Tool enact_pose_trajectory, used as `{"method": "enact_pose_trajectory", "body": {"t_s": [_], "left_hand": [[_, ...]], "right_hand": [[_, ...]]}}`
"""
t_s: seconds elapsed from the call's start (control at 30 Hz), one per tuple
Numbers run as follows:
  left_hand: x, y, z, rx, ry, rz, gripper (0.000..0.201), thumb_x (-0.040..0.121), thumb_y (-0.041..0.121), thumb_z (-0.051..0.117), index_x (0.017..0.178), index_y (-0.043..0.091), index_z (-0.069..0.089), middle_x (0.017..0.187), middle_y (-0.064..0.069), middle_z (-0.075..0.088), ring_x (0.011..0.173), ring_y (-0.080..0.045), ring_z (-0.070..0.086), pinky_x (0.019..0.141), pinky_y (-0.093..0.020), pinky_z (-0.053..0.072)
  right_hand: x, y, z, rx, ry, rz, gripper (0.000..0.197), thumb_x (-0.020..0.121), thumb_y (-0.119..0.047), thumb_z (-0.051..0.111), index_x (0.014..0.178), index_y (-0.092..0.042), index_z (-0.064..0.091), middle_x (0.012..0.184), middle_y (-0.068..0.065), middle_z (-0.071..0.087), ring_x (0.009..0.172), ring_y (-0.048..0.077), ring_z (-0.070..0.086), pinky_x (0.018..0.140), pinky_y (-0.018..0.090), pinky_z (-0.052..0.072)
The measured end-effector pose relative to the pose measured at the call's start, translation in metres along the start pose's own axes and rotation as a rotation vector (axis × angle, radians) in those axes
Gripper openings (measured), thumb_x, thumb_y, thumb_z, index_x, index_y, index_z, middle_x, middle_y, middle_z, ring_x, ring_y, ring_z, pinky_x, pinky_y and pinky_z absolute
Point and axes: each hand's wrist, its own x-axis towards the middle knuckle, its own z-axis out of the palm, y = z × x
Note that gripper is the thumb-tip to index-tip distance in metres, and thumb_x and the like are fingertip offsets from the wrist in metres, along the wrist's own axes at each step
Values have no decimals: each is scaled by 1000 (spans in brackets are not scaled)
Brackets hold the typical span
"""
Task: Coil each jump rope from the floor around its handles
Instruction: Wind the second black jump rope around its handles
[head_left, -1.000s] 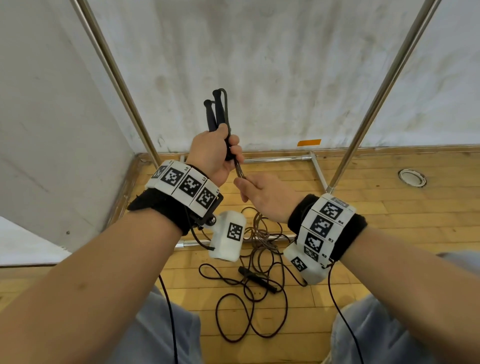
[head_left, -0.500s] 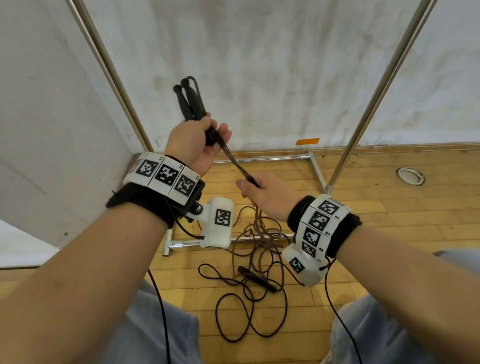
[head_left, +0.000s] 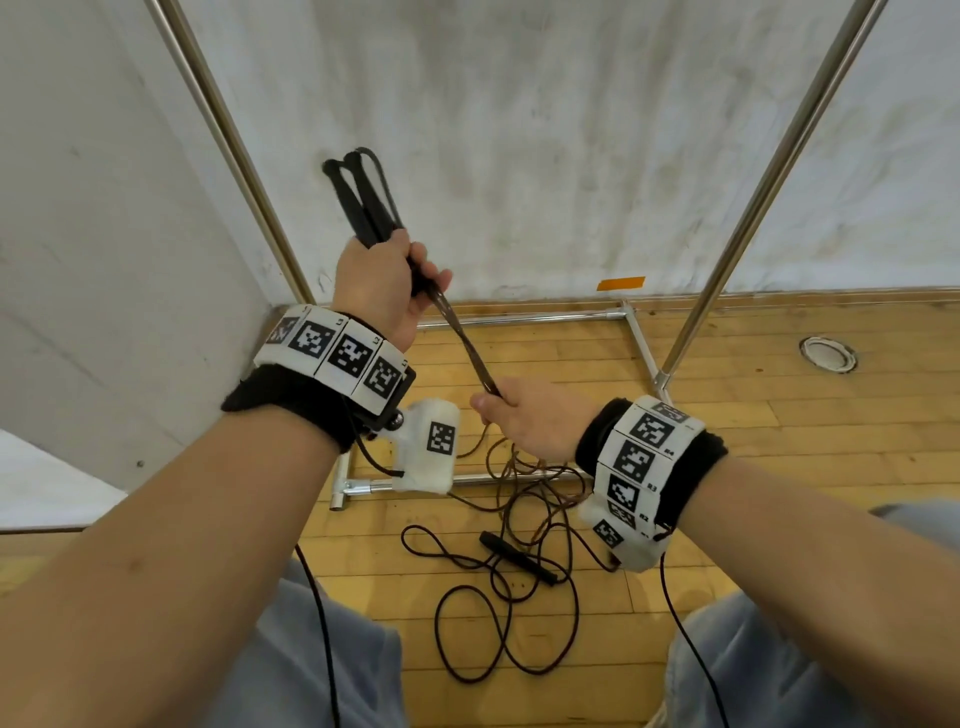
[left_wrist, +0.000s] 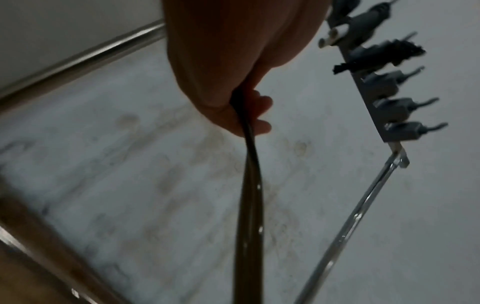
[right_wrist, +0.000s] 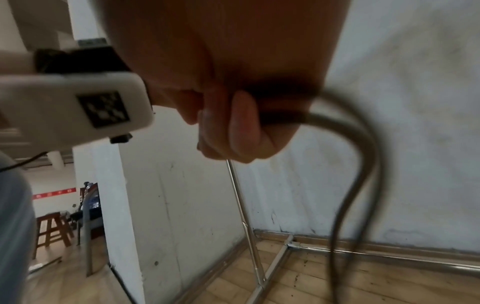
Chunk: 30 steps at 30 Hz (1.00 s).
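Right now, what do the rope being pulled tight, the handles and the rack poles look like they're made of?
The rope: smooth dark brown cord with small shiny glints, likely plastic or coated; it cannot be told for sure. The handles in the left hand: matte black, probably plastic or foam. The rack poles: bright, reflective silver tube, so metal, apparently polished or chromed.

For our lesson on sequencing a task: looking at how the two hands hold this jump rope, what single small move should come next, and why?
Probably the right hand should carry the taut rope across the handles to lay a wrap. The left hand grips both handles upright, the cord runs tight between the hands, and the slack rope still hangs to the floor.
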Motion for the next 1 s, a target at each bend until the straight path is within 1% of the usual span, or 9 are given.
{"method": "enact_pose_trajectory", "body": {"t_s": [0.2, 0.3, 0.37, 0.47, 0.63, 0.7, 0.83, 0.9, 1.0], "left_hand": [[27, 3, -23, 736, 181, 343, 18, 99, 15, 43, 115, 9, 47, 94, -7, 53, 66, -15, 52, 61, -27, 49], [27, -4, -37, 1321, 90, 436, 27, 99, 19, 42, 122, 6, 44, 106, -12, 58, 87, -28, 56, 70, -36, 43], [25, -11, -41, 1529, -30, 411, 28, 100, 21, 41, 124, 8, 42, 104, -14, 59, 82, -28, 57, 63, -36, 43], [20, -18, -41, 1565, -210, 322, 26, 100, 24, 42, 124, 12, 42, 90, -6, 58, 70, -19, 59, 51, -28, 42], [4, -21, -37, 1544, -491, 318, 21, 100, 36, 42, 102, 18, 51, 76, 0, 56, 64, -14, 54, 54, -27, 41], [-6, -23, -31, 1483, -576, 326, 37, 100, 47, 33, 86, 19, 52, 69, 2, 52, 58, -13, 49, 53, -25, 38], [-28, -30, -20, 1418, -692, 235, 64, 82, 77, 23, 80, 21, 54, 66, 6, 51, 54, -10, 45, 53, -25, 37], [-31, -38, -19, 1536, -736, 274, 48, 86, 68, 40, 84, 23, 56, 65, 7, 53, 55, -10, 49, 55, -27, 42], [-35, -44, -17, 1670, -759, 296, 9, 95, 34, 47, 93, 26, 51, 74, 1, 57, 70, -19, 58, 68, -35, 51]], "right_hand": [[-3, 8, -17, -118, 77, -71, 30, 97, -42, 39, 73, -26, 48, 62, -8, 48, 53, 8, 44, 51, 20, 35], [-6, 12, -39, -99, 235, -106, 33, 96, -40, 43, 67, -26, 49, 56, -10, 44, 44, 0, 40, 46, 13, 33], [-6, 16, -53, -53, 345, -123, 33, 96, -38, 44, 68, -23, 52, 52, -10, 41, 39, -1, 39, 42, 10, 31], [-6, 18, -68, 17, 459, -127, 33, 97, -34, 47, 66, -23, 54, 46, -11, 37, 36, -2, 40, 39, 9, 30], [-4, 22, -82, -38, 609, -70, 34, 96, -37, 46, 72, -17, 58, 54, -8, 43, 47, 2, 41, 48, 17, 29], [-4, 25, -88, -30, 657, -33, 34, 96, -38, 46, 76, -15, 62, 57, -6, 46, 52, 8, 42, 51, 23, 31], [-4, 25, -93, -28, 707, -32, 35, 96, -37, 46, 79, -12, 64, 58, -7, 45, 54, 7, 41, 53, 23, 31], [-5, 23, -95, -10, 708, -62, 32, 96, -36, 47, 78, -15, 63, 57, -10, 44, 54, 4, 40, 54, 21, 30], [-5, 22, -99, 38, 688, -76, 28, 94, -35, 51, 80, -16, 66, 57, -10, 44, 52, 3, 39, 53, 19, 29]]}}
